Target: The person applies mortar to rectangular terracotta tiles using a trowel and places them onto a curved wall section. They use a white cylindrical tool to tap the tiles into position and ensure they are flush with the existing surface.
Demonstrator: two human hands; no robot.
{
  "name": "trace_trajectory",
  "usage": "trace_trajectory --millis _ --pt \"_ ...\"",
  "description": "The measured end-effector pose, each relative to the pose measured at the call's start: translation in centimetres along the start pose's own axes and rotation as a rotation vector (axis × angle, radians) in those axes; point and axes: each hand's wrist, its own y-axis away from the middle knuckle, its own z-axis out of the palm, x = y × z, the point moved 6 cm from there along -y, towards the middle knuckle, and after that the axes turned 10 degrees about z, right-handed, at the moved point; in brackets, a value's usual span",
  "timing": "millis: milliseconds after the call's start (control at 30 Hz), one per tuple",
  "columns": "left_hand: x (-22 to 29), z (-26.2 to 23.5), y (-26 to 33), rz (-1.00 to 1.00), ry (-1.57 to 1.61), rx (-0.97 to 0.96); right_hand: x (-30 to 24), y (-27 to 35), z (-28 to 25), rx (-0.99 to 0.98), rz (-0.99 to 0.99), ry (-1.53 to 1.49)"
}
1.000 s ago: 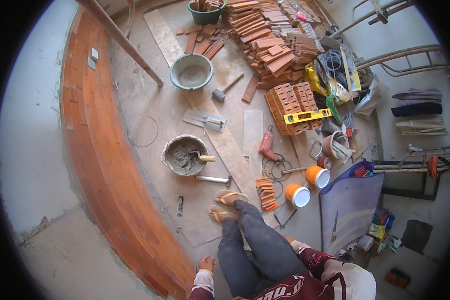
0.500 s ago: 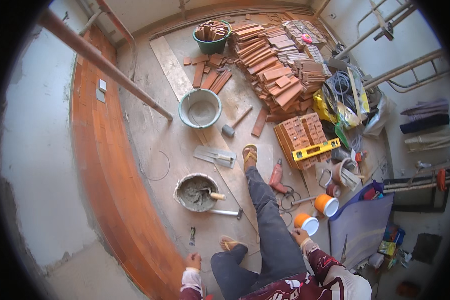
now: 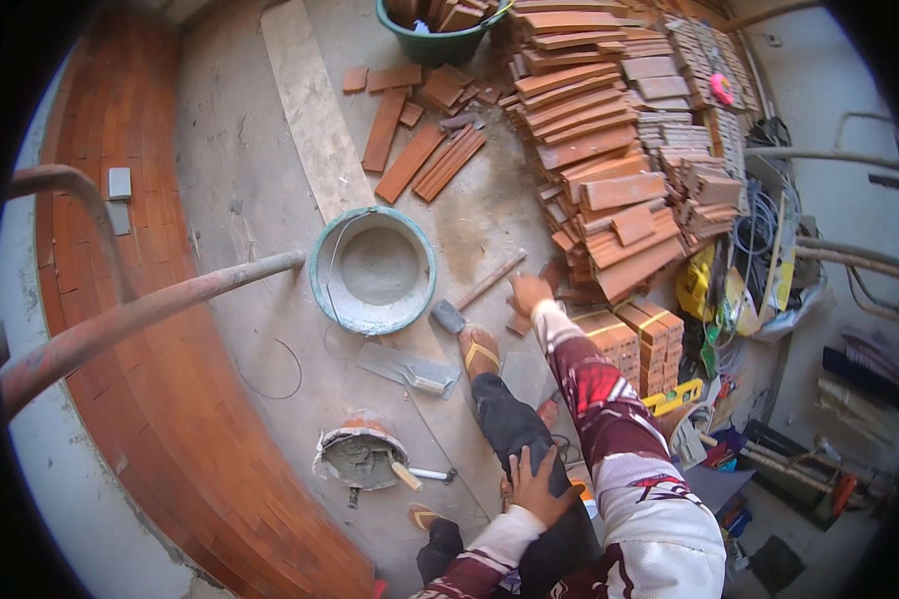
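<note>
My left hand [image 3: 541, 489] lies on my leg near the knee, fingers spread, holding nothing. Stretched far forward, my right hand [image 3: 531, 292] hovers over or touches a lone reddish-brown tile [image 3: 518, 324]. The hand covers part of that tile, and its fingers are too hidden to show a grip. Just beyond it ends the wooden handle of a mallet [image 3: 449, 317] with a dark head. Large piles of terracotta tiles [image 3: 619, 190] rise to the right of this hand. Strapped hollow bricks [image 3: 659, 344] stand beside my right sleeve.
A pale round bucket [image 3: 375, 270] stands at centre, with a flat trowel [image 3: 410, 369] nearer me. A mortar bucket [image 3: 365, 459] holds a wooden-handled trowel [image 3: 406, 476]. Metal scaffold poles [image 3: 150, 314] cross the left side. Further off is a green bucket [image 3: 440, 45] with tile pieces.
The view has moved forward and down. My right hand has gone from beside the orange-and-white cans out to the lone tile. My left hand has come onto my leg.
</note>
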Motion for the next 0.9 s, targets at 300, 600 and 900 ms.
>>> trace_trajectory --millis 300,600,900 --pt "-0.2 -2.0 -7.9 -0.062 0.134 0.305 -14.8 -19.7 -5.7 0.359 -0.37 0.314" --pt "-0.7 -2.7 -11.0 -0.072 0.339 0.51 -17.0 -26.7 -5.3 0.578 -0.593 0.613" --pt "1.6 -3.1 -7.7 -0.115 0.158 0.391 -9.1 -13.9 -10.9 0.457 -0.478 -0.257"
